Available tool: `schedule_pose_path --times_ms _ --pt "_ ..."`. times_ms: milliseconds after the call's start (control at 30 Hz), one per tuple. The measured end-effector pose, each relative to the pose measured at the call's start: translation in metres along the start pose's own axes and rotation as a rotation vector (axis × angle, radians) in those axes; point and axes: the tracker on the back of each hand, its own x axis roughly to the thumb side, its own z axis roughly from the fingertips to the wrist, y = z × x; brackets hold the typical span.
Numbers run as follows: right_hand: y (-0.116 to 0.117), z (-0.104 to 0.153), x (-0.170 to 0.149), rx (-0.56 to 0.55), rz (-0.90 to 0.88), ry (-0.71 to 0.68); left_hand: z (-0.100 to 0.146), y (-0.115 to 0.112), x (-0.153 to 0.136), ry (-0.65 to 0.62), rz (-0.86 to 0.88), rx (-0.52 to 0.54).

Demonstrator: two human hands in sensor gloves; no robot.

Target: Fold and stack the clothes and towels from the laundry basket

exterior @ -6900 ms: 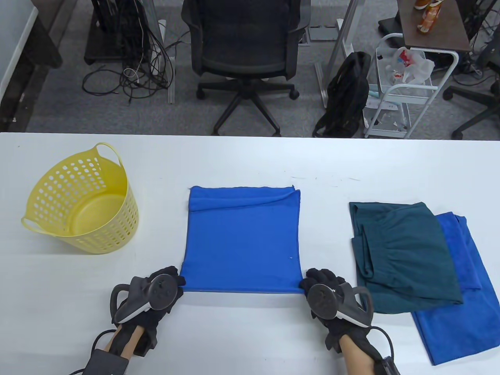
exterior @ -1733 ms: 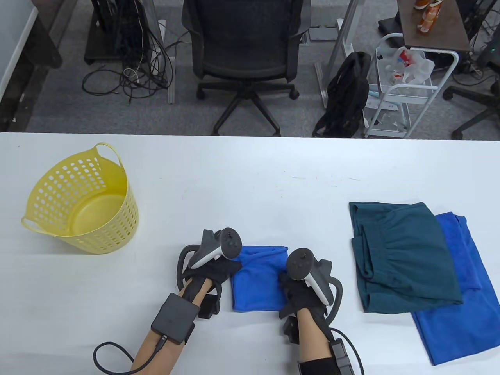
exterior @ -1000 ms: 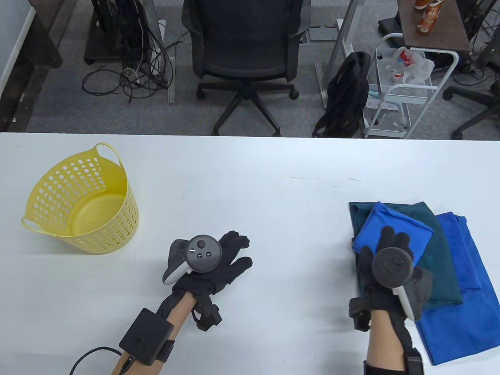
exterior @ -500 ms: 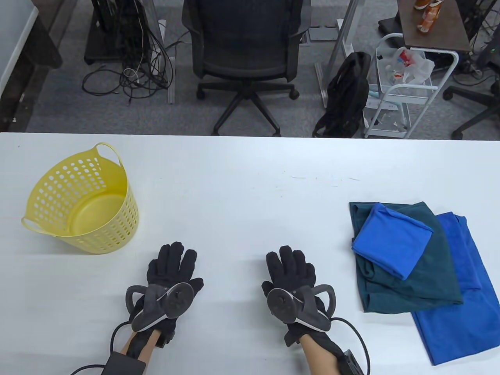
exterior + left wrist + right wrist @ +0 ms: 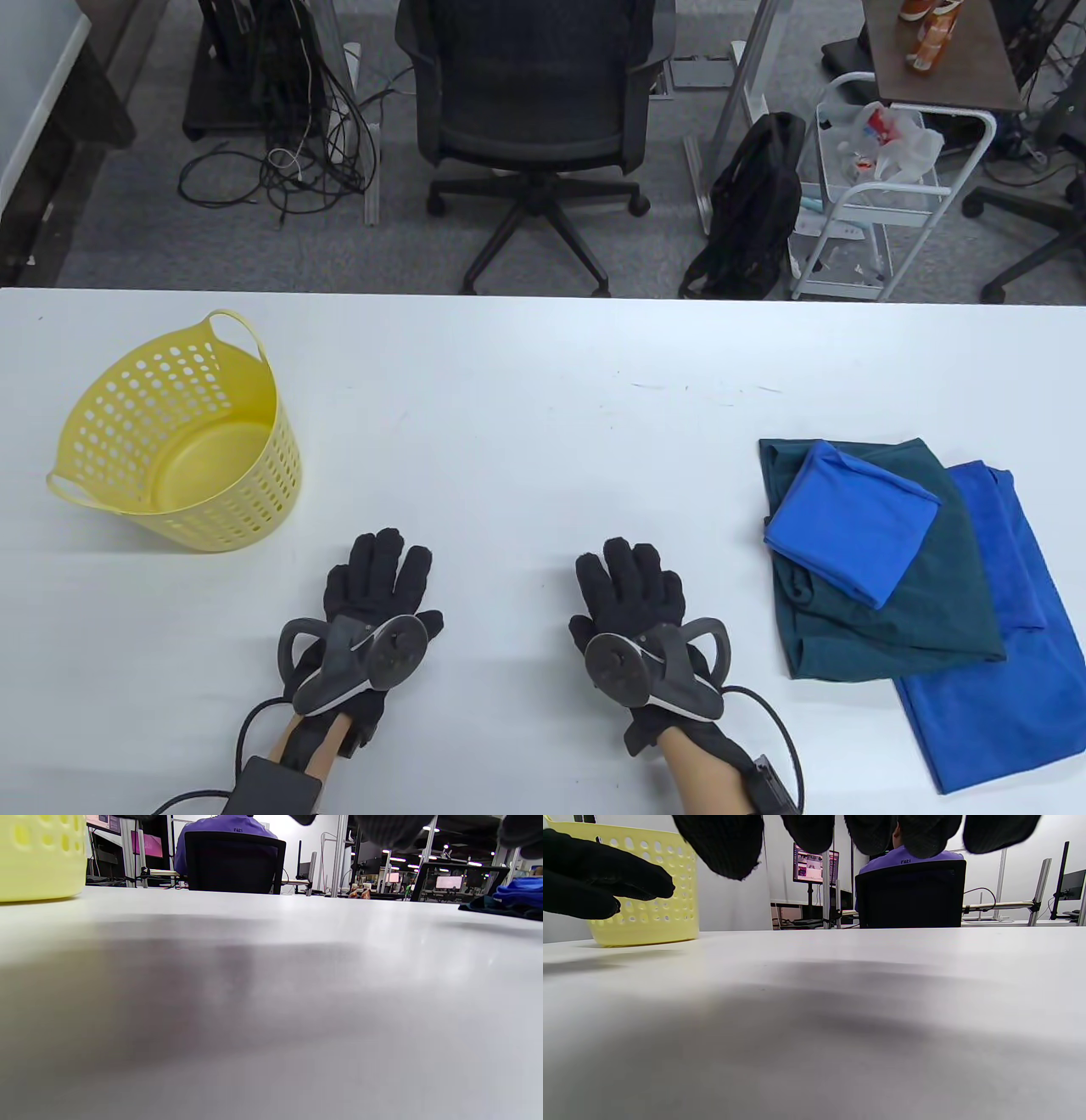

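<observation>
A small folded blue towel [image 5: 851, 525] lies on top of a folded dark green garment [image 5: 899, 611], which lies on a larger blue towel [image 5: 1010, 679] at the table's right. The stack also shows at the right edge of the left wrist view [image 5: 517, 895]. The yellow laundry basket [image 5: 119, 497] stands at the left and looks empty; it also shows in the right wrist view [image 5: 657, 916]. My left hand [image 5: 377, 581] and right hand [image 5: 632, 586] rest flat on the white table near the front edge, fingers spread, holding nothing.
The white table [image 5: 543, 407] spans the view. Beyond its far edge stand an office chair [image 5: 534, 127], a black backpack [image 5: 755, 204] and a white cart [image 5: 882, 195] on the floor.
The blue towel was folded small, then my right hand set it on the green garment at the right. Both hands came back to the front middle of the table and now lie flat.
</observation>
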Motion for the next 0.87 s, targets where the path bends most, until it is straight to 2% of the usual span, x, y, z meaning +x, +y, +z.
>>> schedule_pose_path --times_ms 233,867 --pt "0.0026 -0.0003 -0.0014 0.018 -0.017 0.008 -0.0019 0.0043 -0.0056 0.008 0.102 0.009" --pt "0.0085 0.0001 -0.0042 0.062 -0.031 0.028 -0.0059 -0.0002 -0.0071 0.004 0.131 -0.021"
